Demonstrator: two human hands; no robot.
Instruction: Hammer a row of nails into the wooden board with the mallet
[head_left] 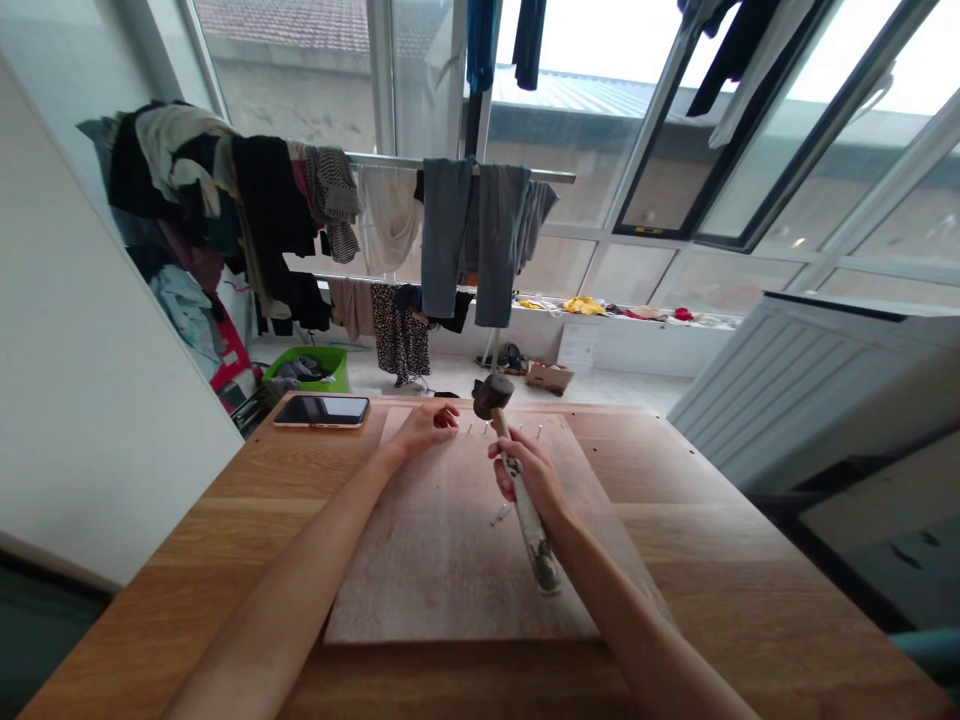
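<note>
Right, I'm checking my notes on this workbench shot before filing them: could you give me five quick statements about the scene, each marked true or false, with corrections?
1. The right hand grips the hammer by its handle. True.
2. The smartphone lies on the table, to the left of the wooden board. True.
3. The left hand rests on the smartphone. False: it is at the far part of the board, beside the nails.
4. The nails standing upright are at the board's near edge. False: they stand towards its far edge.
5. The tub on the floor is green. True.
</note>
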